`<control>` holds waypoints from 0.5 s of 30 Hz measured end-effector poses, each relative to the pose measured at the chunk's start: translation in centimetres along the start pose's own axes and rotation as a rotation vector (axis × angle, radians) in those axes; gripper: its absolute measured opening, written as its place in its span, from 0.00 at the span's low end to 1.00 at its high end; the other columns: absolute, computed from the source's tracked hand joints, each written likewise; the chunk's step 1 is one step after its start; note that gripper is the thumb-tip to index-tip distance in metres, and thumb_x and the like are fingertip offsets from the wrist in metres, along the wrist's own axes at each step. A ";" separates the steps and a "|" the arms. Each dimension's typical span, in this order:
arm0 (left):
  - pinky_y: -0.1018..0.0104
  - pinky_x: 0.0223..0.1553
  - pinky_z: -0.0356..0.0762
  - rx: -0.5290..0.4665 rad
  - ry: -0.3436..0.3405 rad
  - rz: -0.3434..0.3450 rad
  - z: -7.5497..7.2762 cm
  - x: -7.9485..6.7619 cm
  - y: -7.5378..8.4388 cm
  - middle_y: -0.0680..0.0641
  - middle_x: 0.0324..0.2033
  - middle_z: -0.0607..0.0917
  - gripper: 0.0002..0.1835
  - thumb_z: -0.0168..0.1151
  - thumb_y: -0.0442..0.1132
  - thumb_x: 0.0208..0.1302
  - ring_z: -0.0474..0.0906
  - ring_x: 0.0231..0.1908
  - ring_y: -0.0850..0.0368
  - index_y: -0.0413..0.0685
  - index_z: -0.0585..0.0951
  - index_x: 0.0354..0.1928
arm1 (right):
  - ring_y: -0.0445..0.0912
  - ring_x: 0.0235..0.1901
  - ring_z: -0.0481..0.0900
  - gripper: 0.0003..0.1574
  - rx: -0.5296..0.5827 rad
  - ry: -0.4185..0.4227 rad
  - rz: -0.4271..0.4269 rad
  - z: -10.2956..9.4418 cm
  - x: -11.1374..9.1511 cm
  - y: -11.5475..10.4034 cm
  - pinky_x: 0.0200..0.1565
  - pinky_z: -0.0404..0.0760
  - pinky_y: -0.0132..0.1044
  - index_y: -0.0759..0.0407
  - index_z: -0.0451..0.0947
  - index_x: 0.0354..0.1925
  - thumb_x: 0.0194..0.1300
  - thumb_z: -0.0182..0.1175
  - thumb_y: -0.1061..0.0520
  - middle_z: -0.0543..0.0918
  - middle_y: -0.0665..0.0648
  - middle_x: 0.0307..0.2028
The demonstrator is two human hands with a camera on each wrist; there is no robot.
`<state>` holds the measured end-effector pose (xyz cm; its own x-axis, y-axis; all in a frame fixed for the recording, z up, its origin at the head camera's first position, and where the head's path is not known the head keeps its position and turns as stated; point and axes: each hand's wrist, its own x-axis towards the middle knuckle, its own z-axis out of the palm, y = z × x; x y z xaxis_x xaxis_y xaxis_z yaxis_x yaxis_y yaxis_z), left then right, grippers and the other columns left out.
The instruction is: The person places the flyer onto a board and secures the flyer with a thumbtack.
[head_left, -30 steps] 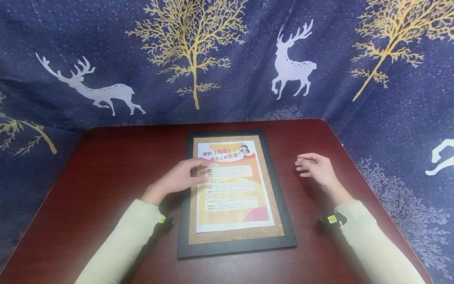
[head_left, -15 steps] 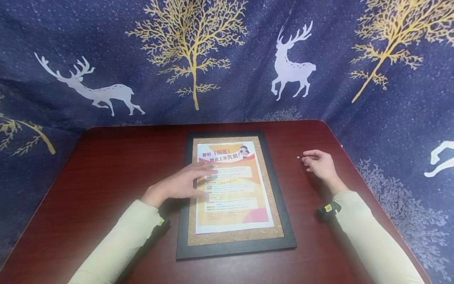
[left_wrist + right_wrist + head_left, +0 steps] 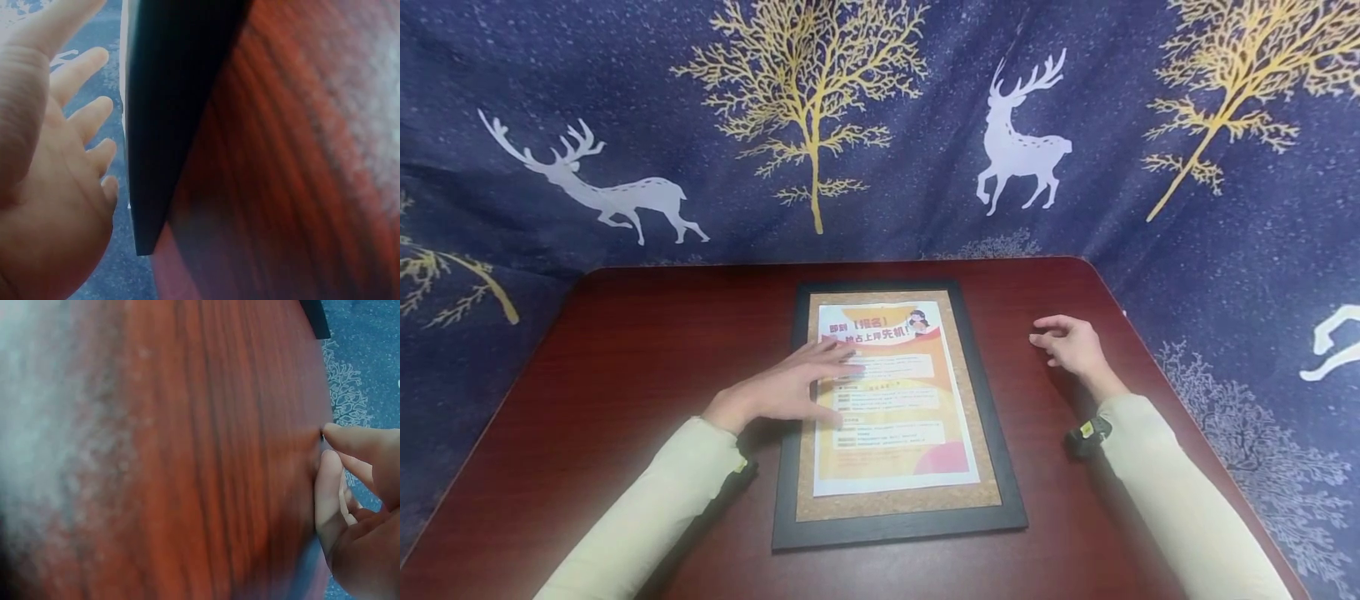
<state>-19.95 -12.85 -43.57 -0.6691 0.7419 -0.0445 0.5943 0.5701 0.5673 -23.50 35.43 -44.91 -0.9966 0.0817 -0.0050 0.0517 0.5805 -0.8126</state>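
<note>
While the left hand [image 3: 778, 387] has its fingers apart above the left side of the printed sheet [image 3: 887, 462] on the black-framed corkboard [image 3: 901, 527], flat on the table [image 3: 640, 358], the right hand [image 3: 1075, 347] is well to its right, thumb and forefinger nearly together; whether they pinch anything cannot be told.

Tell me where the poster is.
In the head view, the poster lies near centre on the framed cork board, the left hand over its left edge.

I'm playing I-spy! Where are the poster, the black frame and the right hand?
Poster [image 3: 897, 400]: head view, its printed middle.
Black frame [image 3: 899, 526]: head view, its near bar.
Right hand [image 3: 1073, 348]: head view, its middle.
</note>
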 end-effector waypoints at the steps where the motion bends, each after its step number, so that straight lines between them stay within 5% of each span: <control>1: 0.44 0.74 0.34 0.000 -0.002 0.005 0.0 0.0 0.0 0.50 0.78 0.55 0.45 0.73 0.64 0.53 0.37 0.78 0.43 0.62 0.70 0.73 | 0.37 0.21 0.77 0.21 -0.014 -0.002 -0.002 0.1 0.1 0.0 0.24 0.84 0.34 0.72 0.79 0.54 0.65 0.66 0.63 0.88 0.65 0.35; 15: 0.42 0.74 0.37 -0.041 -0.035 -0.008 0.4 0.0 -0.1 0.53 0.79 0.52 0.45 0.72 0.65 0.54 0.35 0.78 0.46 0.65 0.69 0.73 | 0.39 0.21 0.75 0.15 -0.097 0.008 -0.001 0.2 0.3 0.3 0.22 0.83 0.35 0.69 0.83 0.49 0.66 0.66 0.61 0.88 0.66 0.37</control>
<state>-19.89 -12.80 -43.94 -0.6570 0.7498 -0.0776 0.5700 0.5615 0.5999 -23.79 35.49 -45.26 -0.9962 0.0871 0.0007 0.0569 0.6565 -0.7521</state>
